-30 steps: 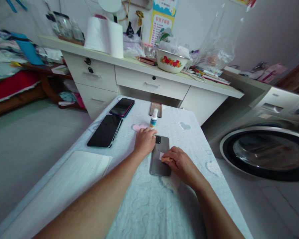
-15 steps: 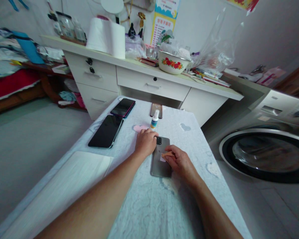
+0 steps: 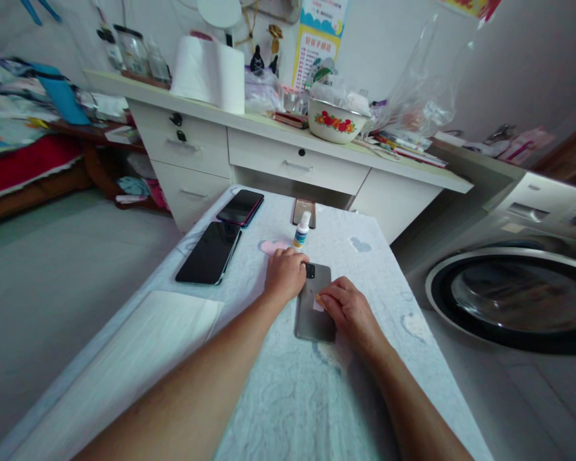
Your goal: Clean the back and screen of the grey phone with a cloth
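A grey smartphone (image 3: 317, 328) lies face down on the cloth-covered table, its dark camera block at the upper left corner. My left hand (image 3: 287, 276) curls its fingers against the phone's upper left edge, gripping it there. Over the middle of the phone's back, my right hand (image 3: 349, 312) pinches a small orange-brown piece (image 3: 319, 299), mostly hidden by the fingers; its kind is unclear. Just under those fingertips a pale pinkish patch (image 3: 317, 307) shows on the phone. Beyond my left hand stands a small white spray bottle (image 3: 301, 232) with a blue and yellow label.
Two dark phones, a nearer one (image 3: 207, 254) and a farther one (image 3: 240, 207), lie at the left. A brownish phone or case (image 3: 304, 212) lies behind the bottle. White folded sheets (image 3: 125, 358) cover the left front. A desk (image 3: 288, 163) and washing machine (image 3: 523, 256) stand beyond.
My right fingers have closed further over the orange-brown piece, so less of it shows. My left hand stays at the phone's edge. The whole view has shifted slightly.
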The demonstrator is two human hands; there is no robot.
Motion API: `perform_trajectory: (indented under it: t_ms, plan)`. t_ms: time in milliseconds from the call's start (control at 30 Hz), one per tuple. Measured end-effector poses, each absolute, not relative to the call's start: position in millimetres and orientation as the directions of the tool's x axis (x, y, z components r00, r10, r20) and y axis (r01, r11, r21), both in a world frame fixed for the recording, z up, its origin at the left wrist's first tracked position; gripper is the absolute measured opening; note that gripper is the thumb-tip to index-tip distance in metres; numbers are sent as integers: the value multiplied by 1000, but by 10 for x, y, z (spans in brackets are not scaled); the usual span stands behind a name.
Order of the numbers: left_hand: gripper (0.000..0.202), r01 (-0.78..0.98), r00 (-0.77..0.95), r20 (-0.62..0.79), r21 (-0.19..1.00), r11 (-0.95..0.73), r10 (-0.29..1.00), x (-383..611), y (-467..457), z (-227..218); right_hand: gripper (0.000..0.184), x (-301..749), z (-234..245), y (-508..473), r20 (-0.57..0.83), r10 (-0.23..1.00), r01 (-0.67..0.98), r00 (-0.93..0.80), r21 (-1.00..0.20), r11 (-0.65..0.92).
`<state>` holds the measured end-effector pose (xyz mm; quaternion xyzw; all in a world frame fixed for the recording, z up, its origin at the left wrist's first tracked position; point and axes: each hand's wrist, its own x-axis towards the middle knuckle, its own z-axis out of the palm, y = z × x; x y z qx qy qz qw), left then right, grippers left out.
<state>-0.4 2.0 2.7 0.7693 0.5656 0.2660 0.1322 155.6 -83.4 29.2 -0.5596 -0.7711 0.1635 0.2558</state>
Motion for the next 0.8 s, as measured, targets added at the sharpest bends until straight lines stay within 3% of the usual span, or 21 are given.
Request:
perform_trajectory:
  t_ms: [233,433,633,800]
  plan:
    - [24,792,221,273,510,-336,936,-3,26,13,6,1524,262,-840,258,948,778,-186,-551,302]
    - [24,795,214,295,502,-342,931,-5,33,-6,16,1519,336,-869,229,942,818,-247,-472,329]
    - [25,786,222,279,516,-341,934,-9,28,6,7,1564,435,-956,168,904,819,-392,-383,427]
    - [23,787,224,283,513,-344,933,-15,35,-3,19,1562,400,-942,107,954,846,-279,-444,297]
